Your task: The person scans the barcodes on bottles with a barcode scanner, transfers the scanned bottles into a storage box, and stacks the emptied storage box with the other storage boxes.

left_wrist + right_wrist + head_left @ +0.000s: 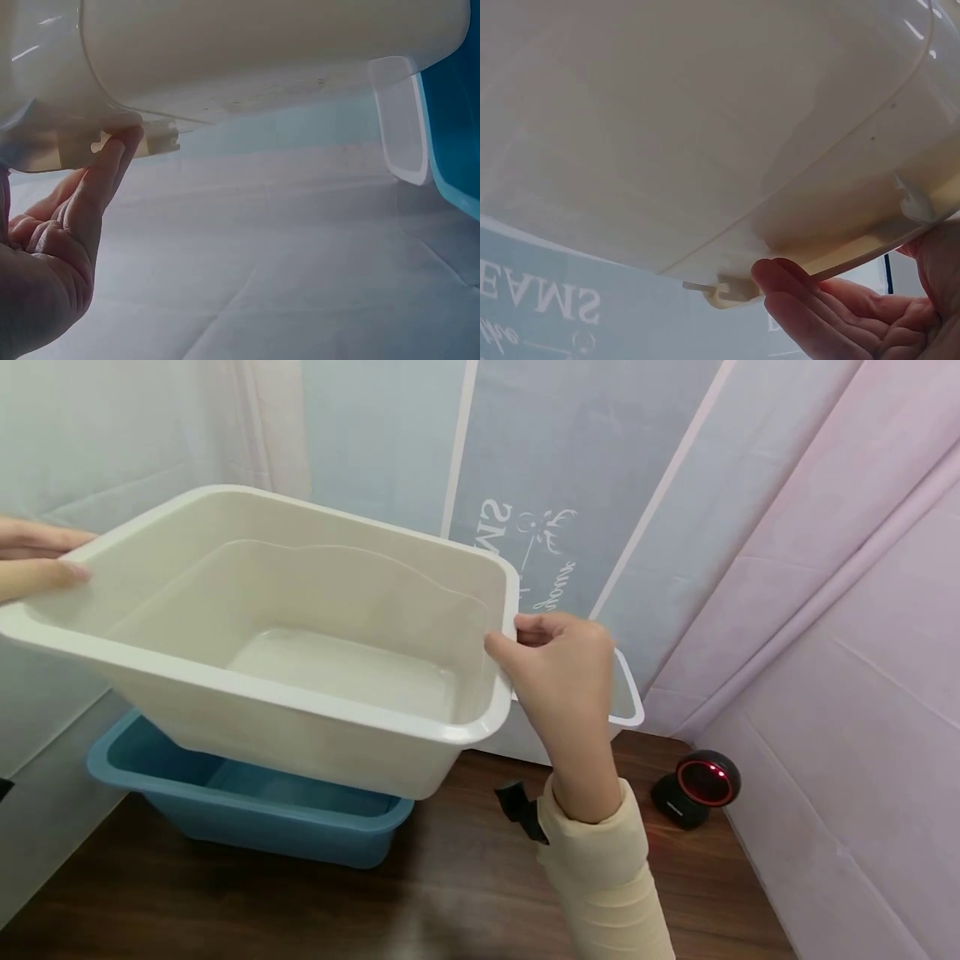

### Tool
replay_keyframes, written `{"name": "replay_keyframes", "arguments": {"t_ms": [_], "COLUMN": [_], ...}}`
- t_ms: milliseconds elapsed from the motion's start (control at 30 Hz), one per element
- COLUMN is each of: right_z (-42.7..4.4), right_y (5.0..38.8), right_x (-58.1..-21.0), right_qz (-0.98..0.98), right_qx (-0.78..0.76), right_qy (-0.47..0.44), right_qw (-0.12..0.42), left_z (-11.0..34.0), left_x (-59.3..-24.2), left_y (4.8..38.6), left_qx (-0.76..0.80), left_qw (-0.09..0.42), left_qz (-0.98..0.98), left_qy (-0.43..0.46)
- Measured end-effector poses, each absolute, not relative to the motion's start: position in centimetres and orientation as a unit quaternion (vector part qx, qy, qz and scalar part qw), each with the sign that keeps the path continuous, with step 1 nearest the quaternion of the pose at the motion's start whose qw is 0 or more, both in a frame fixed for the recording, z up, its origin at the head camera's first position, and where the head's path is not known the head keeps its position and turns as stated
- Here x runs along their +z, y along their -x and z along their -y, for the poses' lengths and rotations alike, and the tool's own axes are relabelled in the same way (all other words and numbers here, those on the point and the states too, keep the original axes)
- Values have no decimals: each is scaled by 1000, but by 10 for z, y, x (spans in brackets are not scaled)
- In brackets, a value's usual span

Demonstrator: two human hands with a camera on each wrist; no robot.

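A cream plastic basin (300, 735) hangs tilted in the air, its inside turned toward the head camera with nothing in it. At its left end, my left hand (37, 560) pinches the rim, thumb over the inside and fingers beneath. The right hand (570, 668) grips the opposite rim the same way. From below, the left wrist view has the left hand (67, 247) with fingertips against the underside of the rim. Likewise the right hand (855, 315) curls up under the lip. Below the cream basin stands a blue basin (262, 835), partly covered by it.
A white basin (525, 743) stands behind the right forearm, mostly hidden. On the dark wood surface (480, 877), a black scanner-like device (705, 781) with a red lit ring sits at the right. Pale fabric curtains (390, 435) with printed lettering enclose the back and sides.
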State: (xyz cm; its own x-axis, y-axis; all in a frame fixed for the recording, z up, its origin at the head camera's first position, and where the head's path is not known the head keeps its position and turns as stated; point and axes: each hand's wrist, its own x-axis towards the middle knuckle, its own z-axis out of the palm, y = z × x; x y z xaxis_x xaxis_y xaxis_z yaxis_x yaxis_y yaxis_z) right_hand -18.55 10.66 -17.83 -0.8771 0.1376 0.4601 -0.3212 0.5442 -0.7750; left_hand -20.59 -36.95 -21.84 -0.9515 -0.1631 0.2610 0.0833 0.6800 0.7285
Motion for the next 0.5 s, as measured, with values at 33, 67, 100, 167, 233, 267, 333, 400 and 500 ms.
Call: {"name": "replay_keyframes", "arguments": {"t_ms": [33,67,100,167,233,267,333,400,500], "right_z": [-105,-103,-101,-97,-93,-92,-89,-86,-84], "right_y": [186,186,186,186,187,187,188,189,191], "right_x": [-179,-180,-180,-182,-185,-186,-188,-191,-196], "right_qz": [844,843,841,839,838,838,841,843,844], "right_qx": [477,480,484,492,496,497,494,492,489], "right_qy": [-53,-53,-54,-53,-52,-52,-54,-59,-69], "right_qw": [240,238,236,228,222,218,215,212,207], "left_z": [373,378,385,399,412,418,426,431,430], "left_x": [-220,-223,-225,-231,-234,-235,-237,-239,-241], "left_y": [207,208,211,217,223,226,229,230,228], "left_qx": [-409,-419,-435,-451,-458,-468,-481,-494,-492], "left_qw": [157,161,159,154,139,130,117,113,106], "left_qz": [898,893,886,879,878,874,869,862,864], "left_qy": [-23,-26,-20,-15,2,11,24,27,22]}}
